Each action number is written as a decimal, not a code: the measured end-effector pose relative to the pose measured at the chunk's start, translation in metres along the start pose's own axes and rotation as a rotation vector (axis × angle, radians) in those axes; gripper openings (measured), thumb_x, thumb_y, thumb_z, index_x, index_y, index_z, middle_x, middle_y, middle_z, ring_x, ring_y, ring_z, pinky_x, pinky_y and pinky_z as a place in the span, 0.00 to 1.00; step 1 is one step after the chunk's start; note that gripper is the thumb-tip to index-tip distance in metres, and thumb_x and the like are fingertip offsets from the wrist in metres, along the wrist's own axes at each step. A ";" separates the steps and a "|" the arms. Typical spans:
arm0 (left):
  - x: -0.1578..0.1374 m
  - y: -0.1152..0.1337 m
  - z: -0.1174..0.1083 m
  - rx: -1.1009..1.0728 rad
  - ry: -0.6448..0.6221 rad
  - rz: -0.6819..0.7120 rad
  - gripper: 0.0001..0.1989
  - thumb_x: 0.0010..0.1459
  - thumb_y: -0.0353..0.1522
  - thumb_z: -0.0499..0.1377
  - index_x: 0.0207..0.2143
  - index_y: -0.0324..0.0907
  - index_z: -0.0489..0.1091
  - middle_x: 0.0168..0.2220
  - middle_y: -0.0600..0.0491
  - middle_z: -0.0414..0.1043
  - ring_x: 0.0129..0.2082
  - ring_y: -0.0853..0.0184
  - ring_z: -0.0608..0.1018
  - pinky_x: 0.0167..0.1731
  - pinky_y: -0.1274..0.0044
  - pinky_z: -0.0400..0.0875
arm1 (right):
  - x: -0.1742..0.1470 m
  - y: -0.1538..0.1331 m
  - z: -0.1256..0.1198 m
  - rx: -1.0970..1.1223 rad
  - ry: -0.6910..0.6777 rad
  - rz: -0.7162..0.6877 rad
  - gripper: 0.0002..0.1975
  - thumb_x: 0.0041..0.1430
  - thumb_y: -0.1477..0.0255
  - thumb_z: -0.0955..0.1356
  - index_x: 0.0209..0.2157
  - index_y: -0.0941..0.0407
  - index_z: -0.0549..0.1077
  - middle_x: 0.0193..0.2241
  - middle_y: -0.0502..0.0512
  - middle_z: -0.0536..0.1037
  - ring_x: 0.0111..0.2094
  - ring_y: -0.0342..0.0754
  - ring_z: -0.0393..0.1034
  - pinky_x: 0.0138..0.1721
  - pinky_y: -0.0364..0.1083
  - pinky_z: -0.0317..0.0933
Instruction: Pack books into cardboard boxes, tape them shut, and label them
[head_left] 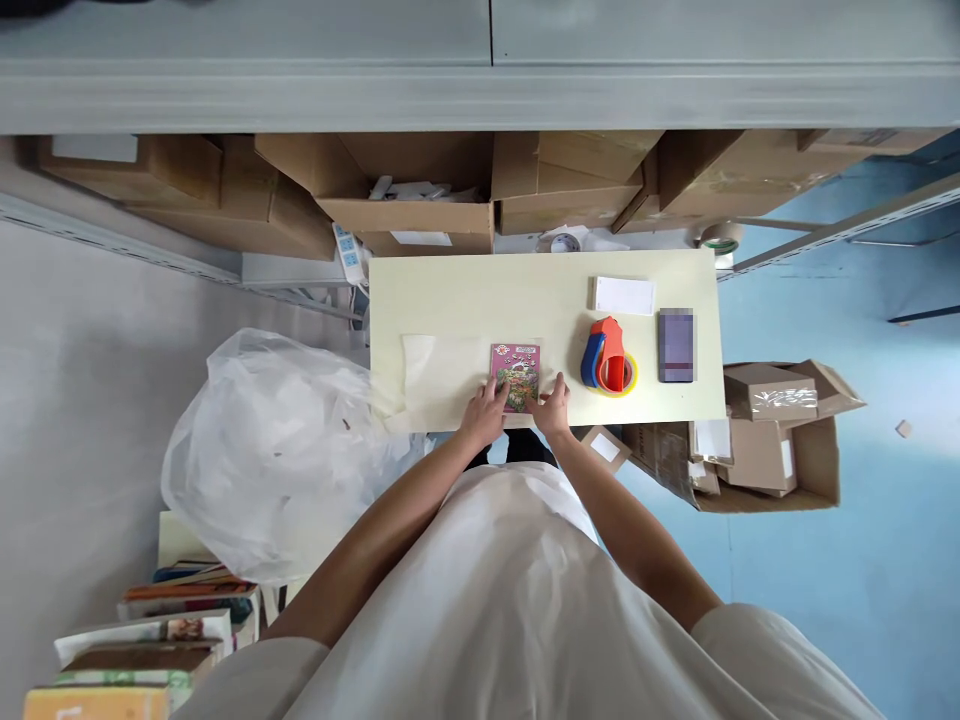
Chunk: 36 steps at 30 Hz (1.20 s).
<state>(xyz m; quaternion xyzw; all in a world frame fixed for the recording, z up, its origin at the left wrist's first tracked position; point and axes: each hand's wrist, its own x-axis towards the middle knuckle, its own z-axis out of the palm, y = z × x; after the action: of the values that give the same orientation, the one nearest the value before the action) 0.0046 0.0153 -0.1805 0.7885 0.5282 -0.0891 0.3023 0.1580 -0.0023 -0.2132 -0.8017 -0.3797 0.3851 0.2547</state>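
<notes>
A small book [517,372] with a pink and green illustrated cover lies near the table's front edge. It rests on the right end of a thin whitish wrapping sheet [446,372] spread over the tabletop. My left hand [486,412] grips the book's lower left side, its thumb over the cover. At the lower right corner, my right hand [553,410] touches the book with its thumb, while its index finger points forward, apart from the thumb. Right of that hand sits a red and blue tape dispenser [611,357] with a yellow-edged roll.
The cream table [480,285] also carries a white label stack [624,296] and a purple phone-like object [676,345]. Cardboard boxes [420,217] line the shelf behind. A big clear plastic bag [262,450] bulges at left, above stacked books [142,660]. An open carton [817,465] stands right.
</notes>
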 end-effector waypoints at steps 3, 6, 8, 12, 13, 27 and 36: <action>0.000 -0.002 0.001 0.009 0.000 0.002 0.32 0.54 0.28 0.56 0.62 0.42 0.52 0.61 0.40 0.51 0.57 0.51 0.62 0.51 0.64 0.63 | 0.019 -0.009 -0.007 0.067 -0.087 0.138 0.37 0.43 0.68 0.69 0.56 0.59 0.58 0.43 0.64 0.74 0.37 0.52 0.72 0.40 0.52 0.66; 0.000 -0.001 0.001 -0.005 0.016 -0.005 0.32 0.54 0.30 0.56 0.61 0.41 0.52 0.61 0.39 0.51 0.57 0.50 0.62 0.51 0.64 0.63 | 0.032 -0.014 -0.018 0.056 -0.139 0.136 0.23 0.39 0.66 0.71 0.40 0.57 0.70 0.33 0.57 0.77 0.35 0.53 0.72 0.38 0.52 0.65; 0.000 -0.001 0.002 -0.017 0.015 -0.011 0.33 0.54 0.30 0.57 0.61 0.42 0.52 0.62 0.39 0.51 0.57 0.50 0.62 0.51 0.64 0.63 | 0.035 -0.016 -0.023 0.104 -0.179 0.107 0.18 0.37 0.65 0.71 0.33 0.56 0.70 0.32 0.55 0.77 0.35 0.52 0.72 0.38 0.51 0.65; -0.002 0.000 0.003 -0.045 0.019 -0.030 0.32 0.54 0.31 0.57 0.61 0.43 0.52 0.62 0.40 0.50 0.58 0.50 0.61 0.51 0.63 0.62 | 0.029 -0.018 -0.023 0.227 -0.254 0.083 0.18 0.39 0.65 0.70 0.34 0.55 0.67 0.29 0.52 0.77 0.30 0.48 0.72 0.33 0.47 0.66; -0.002 0.001 0.004 -0.058 0.028 -0.039 0.32 0.55 0.32 0.57 0.61 0.43 0.52 0.62 0.40 0.50 0.58 0.50 0.61 0.52 0.63 0.62 | 0.028 -0.018 -0.022 0.245 -0.251 0.087 0.18 0.39 0.66 0.69 0.35 0.55 0.67 0.29 0.52 0.77 0.30 0.47 0.72 0.32 0.46 0.66; 0.029 0.061 -0.003 -1.021 0.170 0.051 0.30 0.61 0.46 0.47 0.60 0.40 0.55 0.54 0.41 0.64 0.44 0.62 0.74 0.43 0.71 0.70 | 0.020 -0.040 -0.072 0.205 -0.226 -0.160 0.23 0.44 0.61 0.70 0.42 0.57 0.67 0.38 0.58 0.76 0.35 0.50 0.71 0.35 0.50 0.67; 0.025 -0.004 -0.018 -1.277 0.247 -0.360 0.33 0.63 0.51 0.36 0.50 0.40 0.69 0.46 0.46 0.75 0.50 0.60 0.73 0.49 0.69 0.66 | 0.017 -0.056 -0.020 0.562 -0.691 0.056 0.28 0.59 0.51 0.56 0.53 0.52 0.67 0.54 0.58 0.70 0.54 0.53 0.64 0.50 0.53 0.60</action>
<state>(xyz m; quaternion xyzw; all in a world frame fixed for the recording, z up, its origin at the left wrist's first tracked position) 0.0086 0.0458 -0.1792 0.3590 0.6311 0.2825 0.6269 0.1583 0.0414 -0.1693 -0.5356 -0.3011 0.7254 0.3103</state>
